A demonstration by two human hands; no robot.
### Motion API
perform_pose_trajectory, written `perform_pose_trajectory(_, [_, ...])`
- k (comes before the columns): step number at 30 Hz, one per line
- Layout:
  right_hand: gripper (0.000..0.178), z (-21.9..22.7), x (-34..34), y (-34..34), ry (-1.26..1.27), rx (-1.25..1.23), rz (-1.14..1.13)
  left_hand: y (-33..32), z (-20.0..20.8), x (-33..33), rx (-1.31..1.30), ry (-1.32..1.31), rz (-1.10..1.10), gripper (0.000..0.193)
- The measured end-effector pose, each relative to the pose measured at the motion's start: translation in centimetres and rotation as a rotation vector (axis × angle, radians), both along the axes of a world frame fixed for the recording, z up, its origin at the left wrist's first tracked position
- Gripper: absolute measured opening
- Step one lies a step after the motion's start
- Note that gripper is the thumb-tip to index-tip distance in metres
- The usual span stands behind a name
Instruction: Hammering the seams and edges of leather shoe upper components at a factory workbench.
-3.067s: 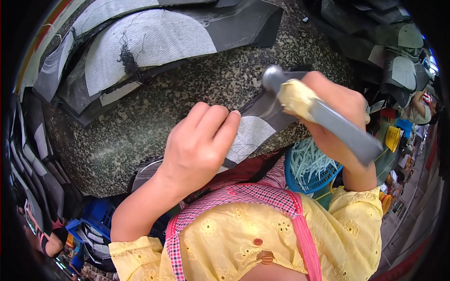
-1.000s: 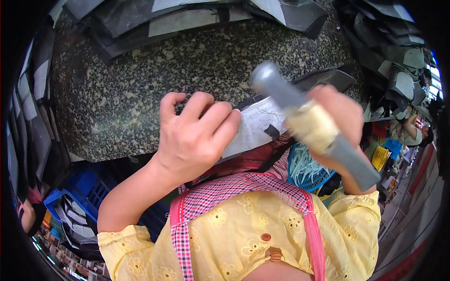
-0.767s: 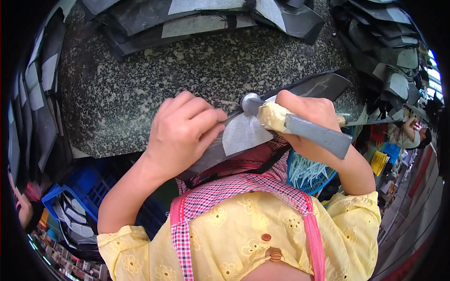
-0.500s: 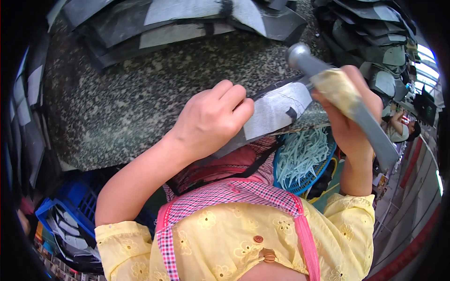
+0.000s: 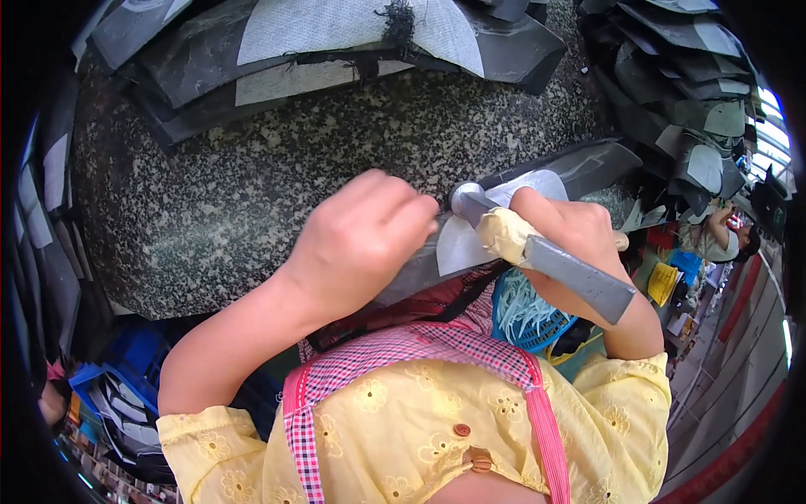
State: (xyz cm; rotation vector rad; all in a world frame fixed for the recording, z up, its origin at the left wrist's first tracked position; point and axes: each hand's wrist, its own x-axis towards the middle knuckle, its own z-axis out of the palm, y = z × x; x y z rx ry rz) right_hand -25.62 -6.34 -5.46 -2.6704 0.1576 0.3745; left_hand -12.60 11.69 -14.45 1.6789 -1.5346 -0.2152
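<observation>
A dark grey, leather-like piece [image 5: 600, 168] with a pale fabric patch [image 5: 457, 248] lies along the near edge of a speckled stone slab [image 5: 252, 176]. My left hand [image 5: 357, 239] is closed at the piece's left part, slightly blurred; its curled fingers pinch the upper edge, and their tips are mostly hidden. My right hand [image 5: 575, 248] is wrapped round a hammer [image 5: 579, 277], by a handle mostly covered by the fingers. Yellowish wrapping surrounds the middle of the hammer's metal head. Its round face is down at the patch, close to my left fingers.
Stacked dark pieces with pale patches [image 5: 361, 34] lie across the slab's far side. More piles stand at the right [image 5: 705, 84] and left [image 5: 54, 244]. Below the slab are a blue basket of pale strips [image 5: 525, 311] and a blue crate [image 5: 126, 395]. Another person [image 5: 718, 235] is far right.
The hammer has come down and left from above the piece's right part onto the patch. My left hand has shifted slightly left and down. More of the piece's right end now shows.
</observation>
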Motion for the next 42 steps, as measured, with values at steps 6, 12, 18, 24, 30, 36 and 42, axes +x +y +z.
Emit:
perform_pose_trajectory(6, [0.022, 0.4, 0.8, -0.6, -0.233, -0.070, 0.013, 1.2, 1.3, 0.9, 0.071, -0.153, -0.087, 0.029])
perform_pose_trajectory(12, [0.023, -1.3, 0.5, 0.9, -0.128, -0.070, 0.057, 1.2, 0.7, 3.1, 0.087, -0.197, -0.114, 0.026])
perform_pose_trajectory(18, [0.031, 0.0, 1.3, 2.3, -0.561, -0.125, -0.129, 2.1, 0.8, 2.5, 0.010, -0.409, -0.060, 0.024])
perform_pose_trajectory(24, [0.029, -0.7, 1.4, 1.7, -0.062, -0.046, 0.101, 2.2, 0.3, 4.5, 0.062, -0.120, -0.093, 0.024])
perform_pose_trajectory(30, [0.012, 2.0, 2.5, 2.4, -0.232, 0.113, -0.205, 3.5, 0.8, 4.4, 0.048, -0.387, -0.147, 0.026])
perform_pose_trajectory(36, [0.021, -0.6, 2.5, 2.3, -0.027, -0.039, 0.119, 3.1, 0.3, 5.1, 0.069, -0.214, -0.080, 0.028])
perform_pose_trajectory(42, [0.016, 1.3, 3.8, 3.0, -0.283, -0.073, -0.027, 4.3, 1.0, 4.2, 0.115, -0.304, -0.030, 0.017])
